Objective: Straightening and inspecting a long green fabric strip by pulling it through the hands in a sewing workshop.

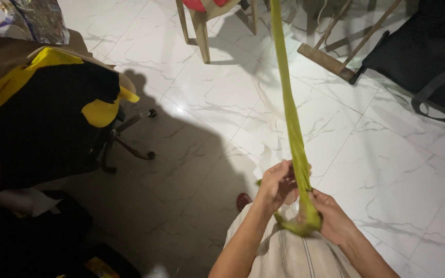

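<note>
Head view: a long olive-green cloth strip [290,113] is stretching taut, twisted thin, from the top edge down to both hands. Left hand [278,185] is closing around it; right hand [330,219] is gripping its bunched lower end above the white marble floor [387,170].

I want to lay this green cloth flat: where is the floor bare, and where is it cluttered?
Bare marble floor lies right of the stretched green cloth, up to the black bag, and between the cloth and the office chair. Crowded: the left side, and the top by the wooden chair legs. Both the left hand and right hand grip the cloth.
</note>
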